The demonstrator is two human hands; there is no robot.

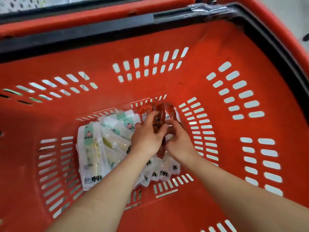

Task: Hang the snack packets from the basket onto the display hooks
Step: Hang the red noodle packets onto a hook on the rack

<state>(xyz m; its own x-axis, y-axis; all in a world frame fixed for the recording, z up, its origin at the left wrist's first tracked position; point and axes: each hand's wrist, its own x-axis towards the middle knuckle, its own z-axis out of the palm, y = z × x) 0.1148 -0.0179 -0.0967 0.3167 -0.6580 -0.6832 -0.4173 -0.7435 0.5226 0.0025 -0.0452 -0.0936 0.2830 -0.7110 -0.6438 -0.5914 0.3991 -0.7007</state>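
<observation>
At the basket floor: two hands on a bundle of red packets

Across the whole view lies a red plastic basket (184, 77) with slotted walls and floor, seen from above. A black rim (83, 39) runs along its far and right edges. On the basket floor, left of centre, is a loose pile of white packets (93, 148) with green labels and dark print, overlapping one another and fanned toward the near side. Two bare forearms enter from the near edge and meet over the right part of the floor.

Left hand (147, 138): fingers curled over the far end of a bundle of red packets (160, 113), thumb pressed against its near face. Right hand (179, 144): just right of the left hand and on the same bundle, fingers curled round its right side.

The red packets stand on edge between the two hands, at the far right of the basket floor. They are beside the white pile and partly over it, and their near end shows between the wrists. The number of red packets cannot be told, since the hands cover most of the bundle and the print is blurred.
</observation>
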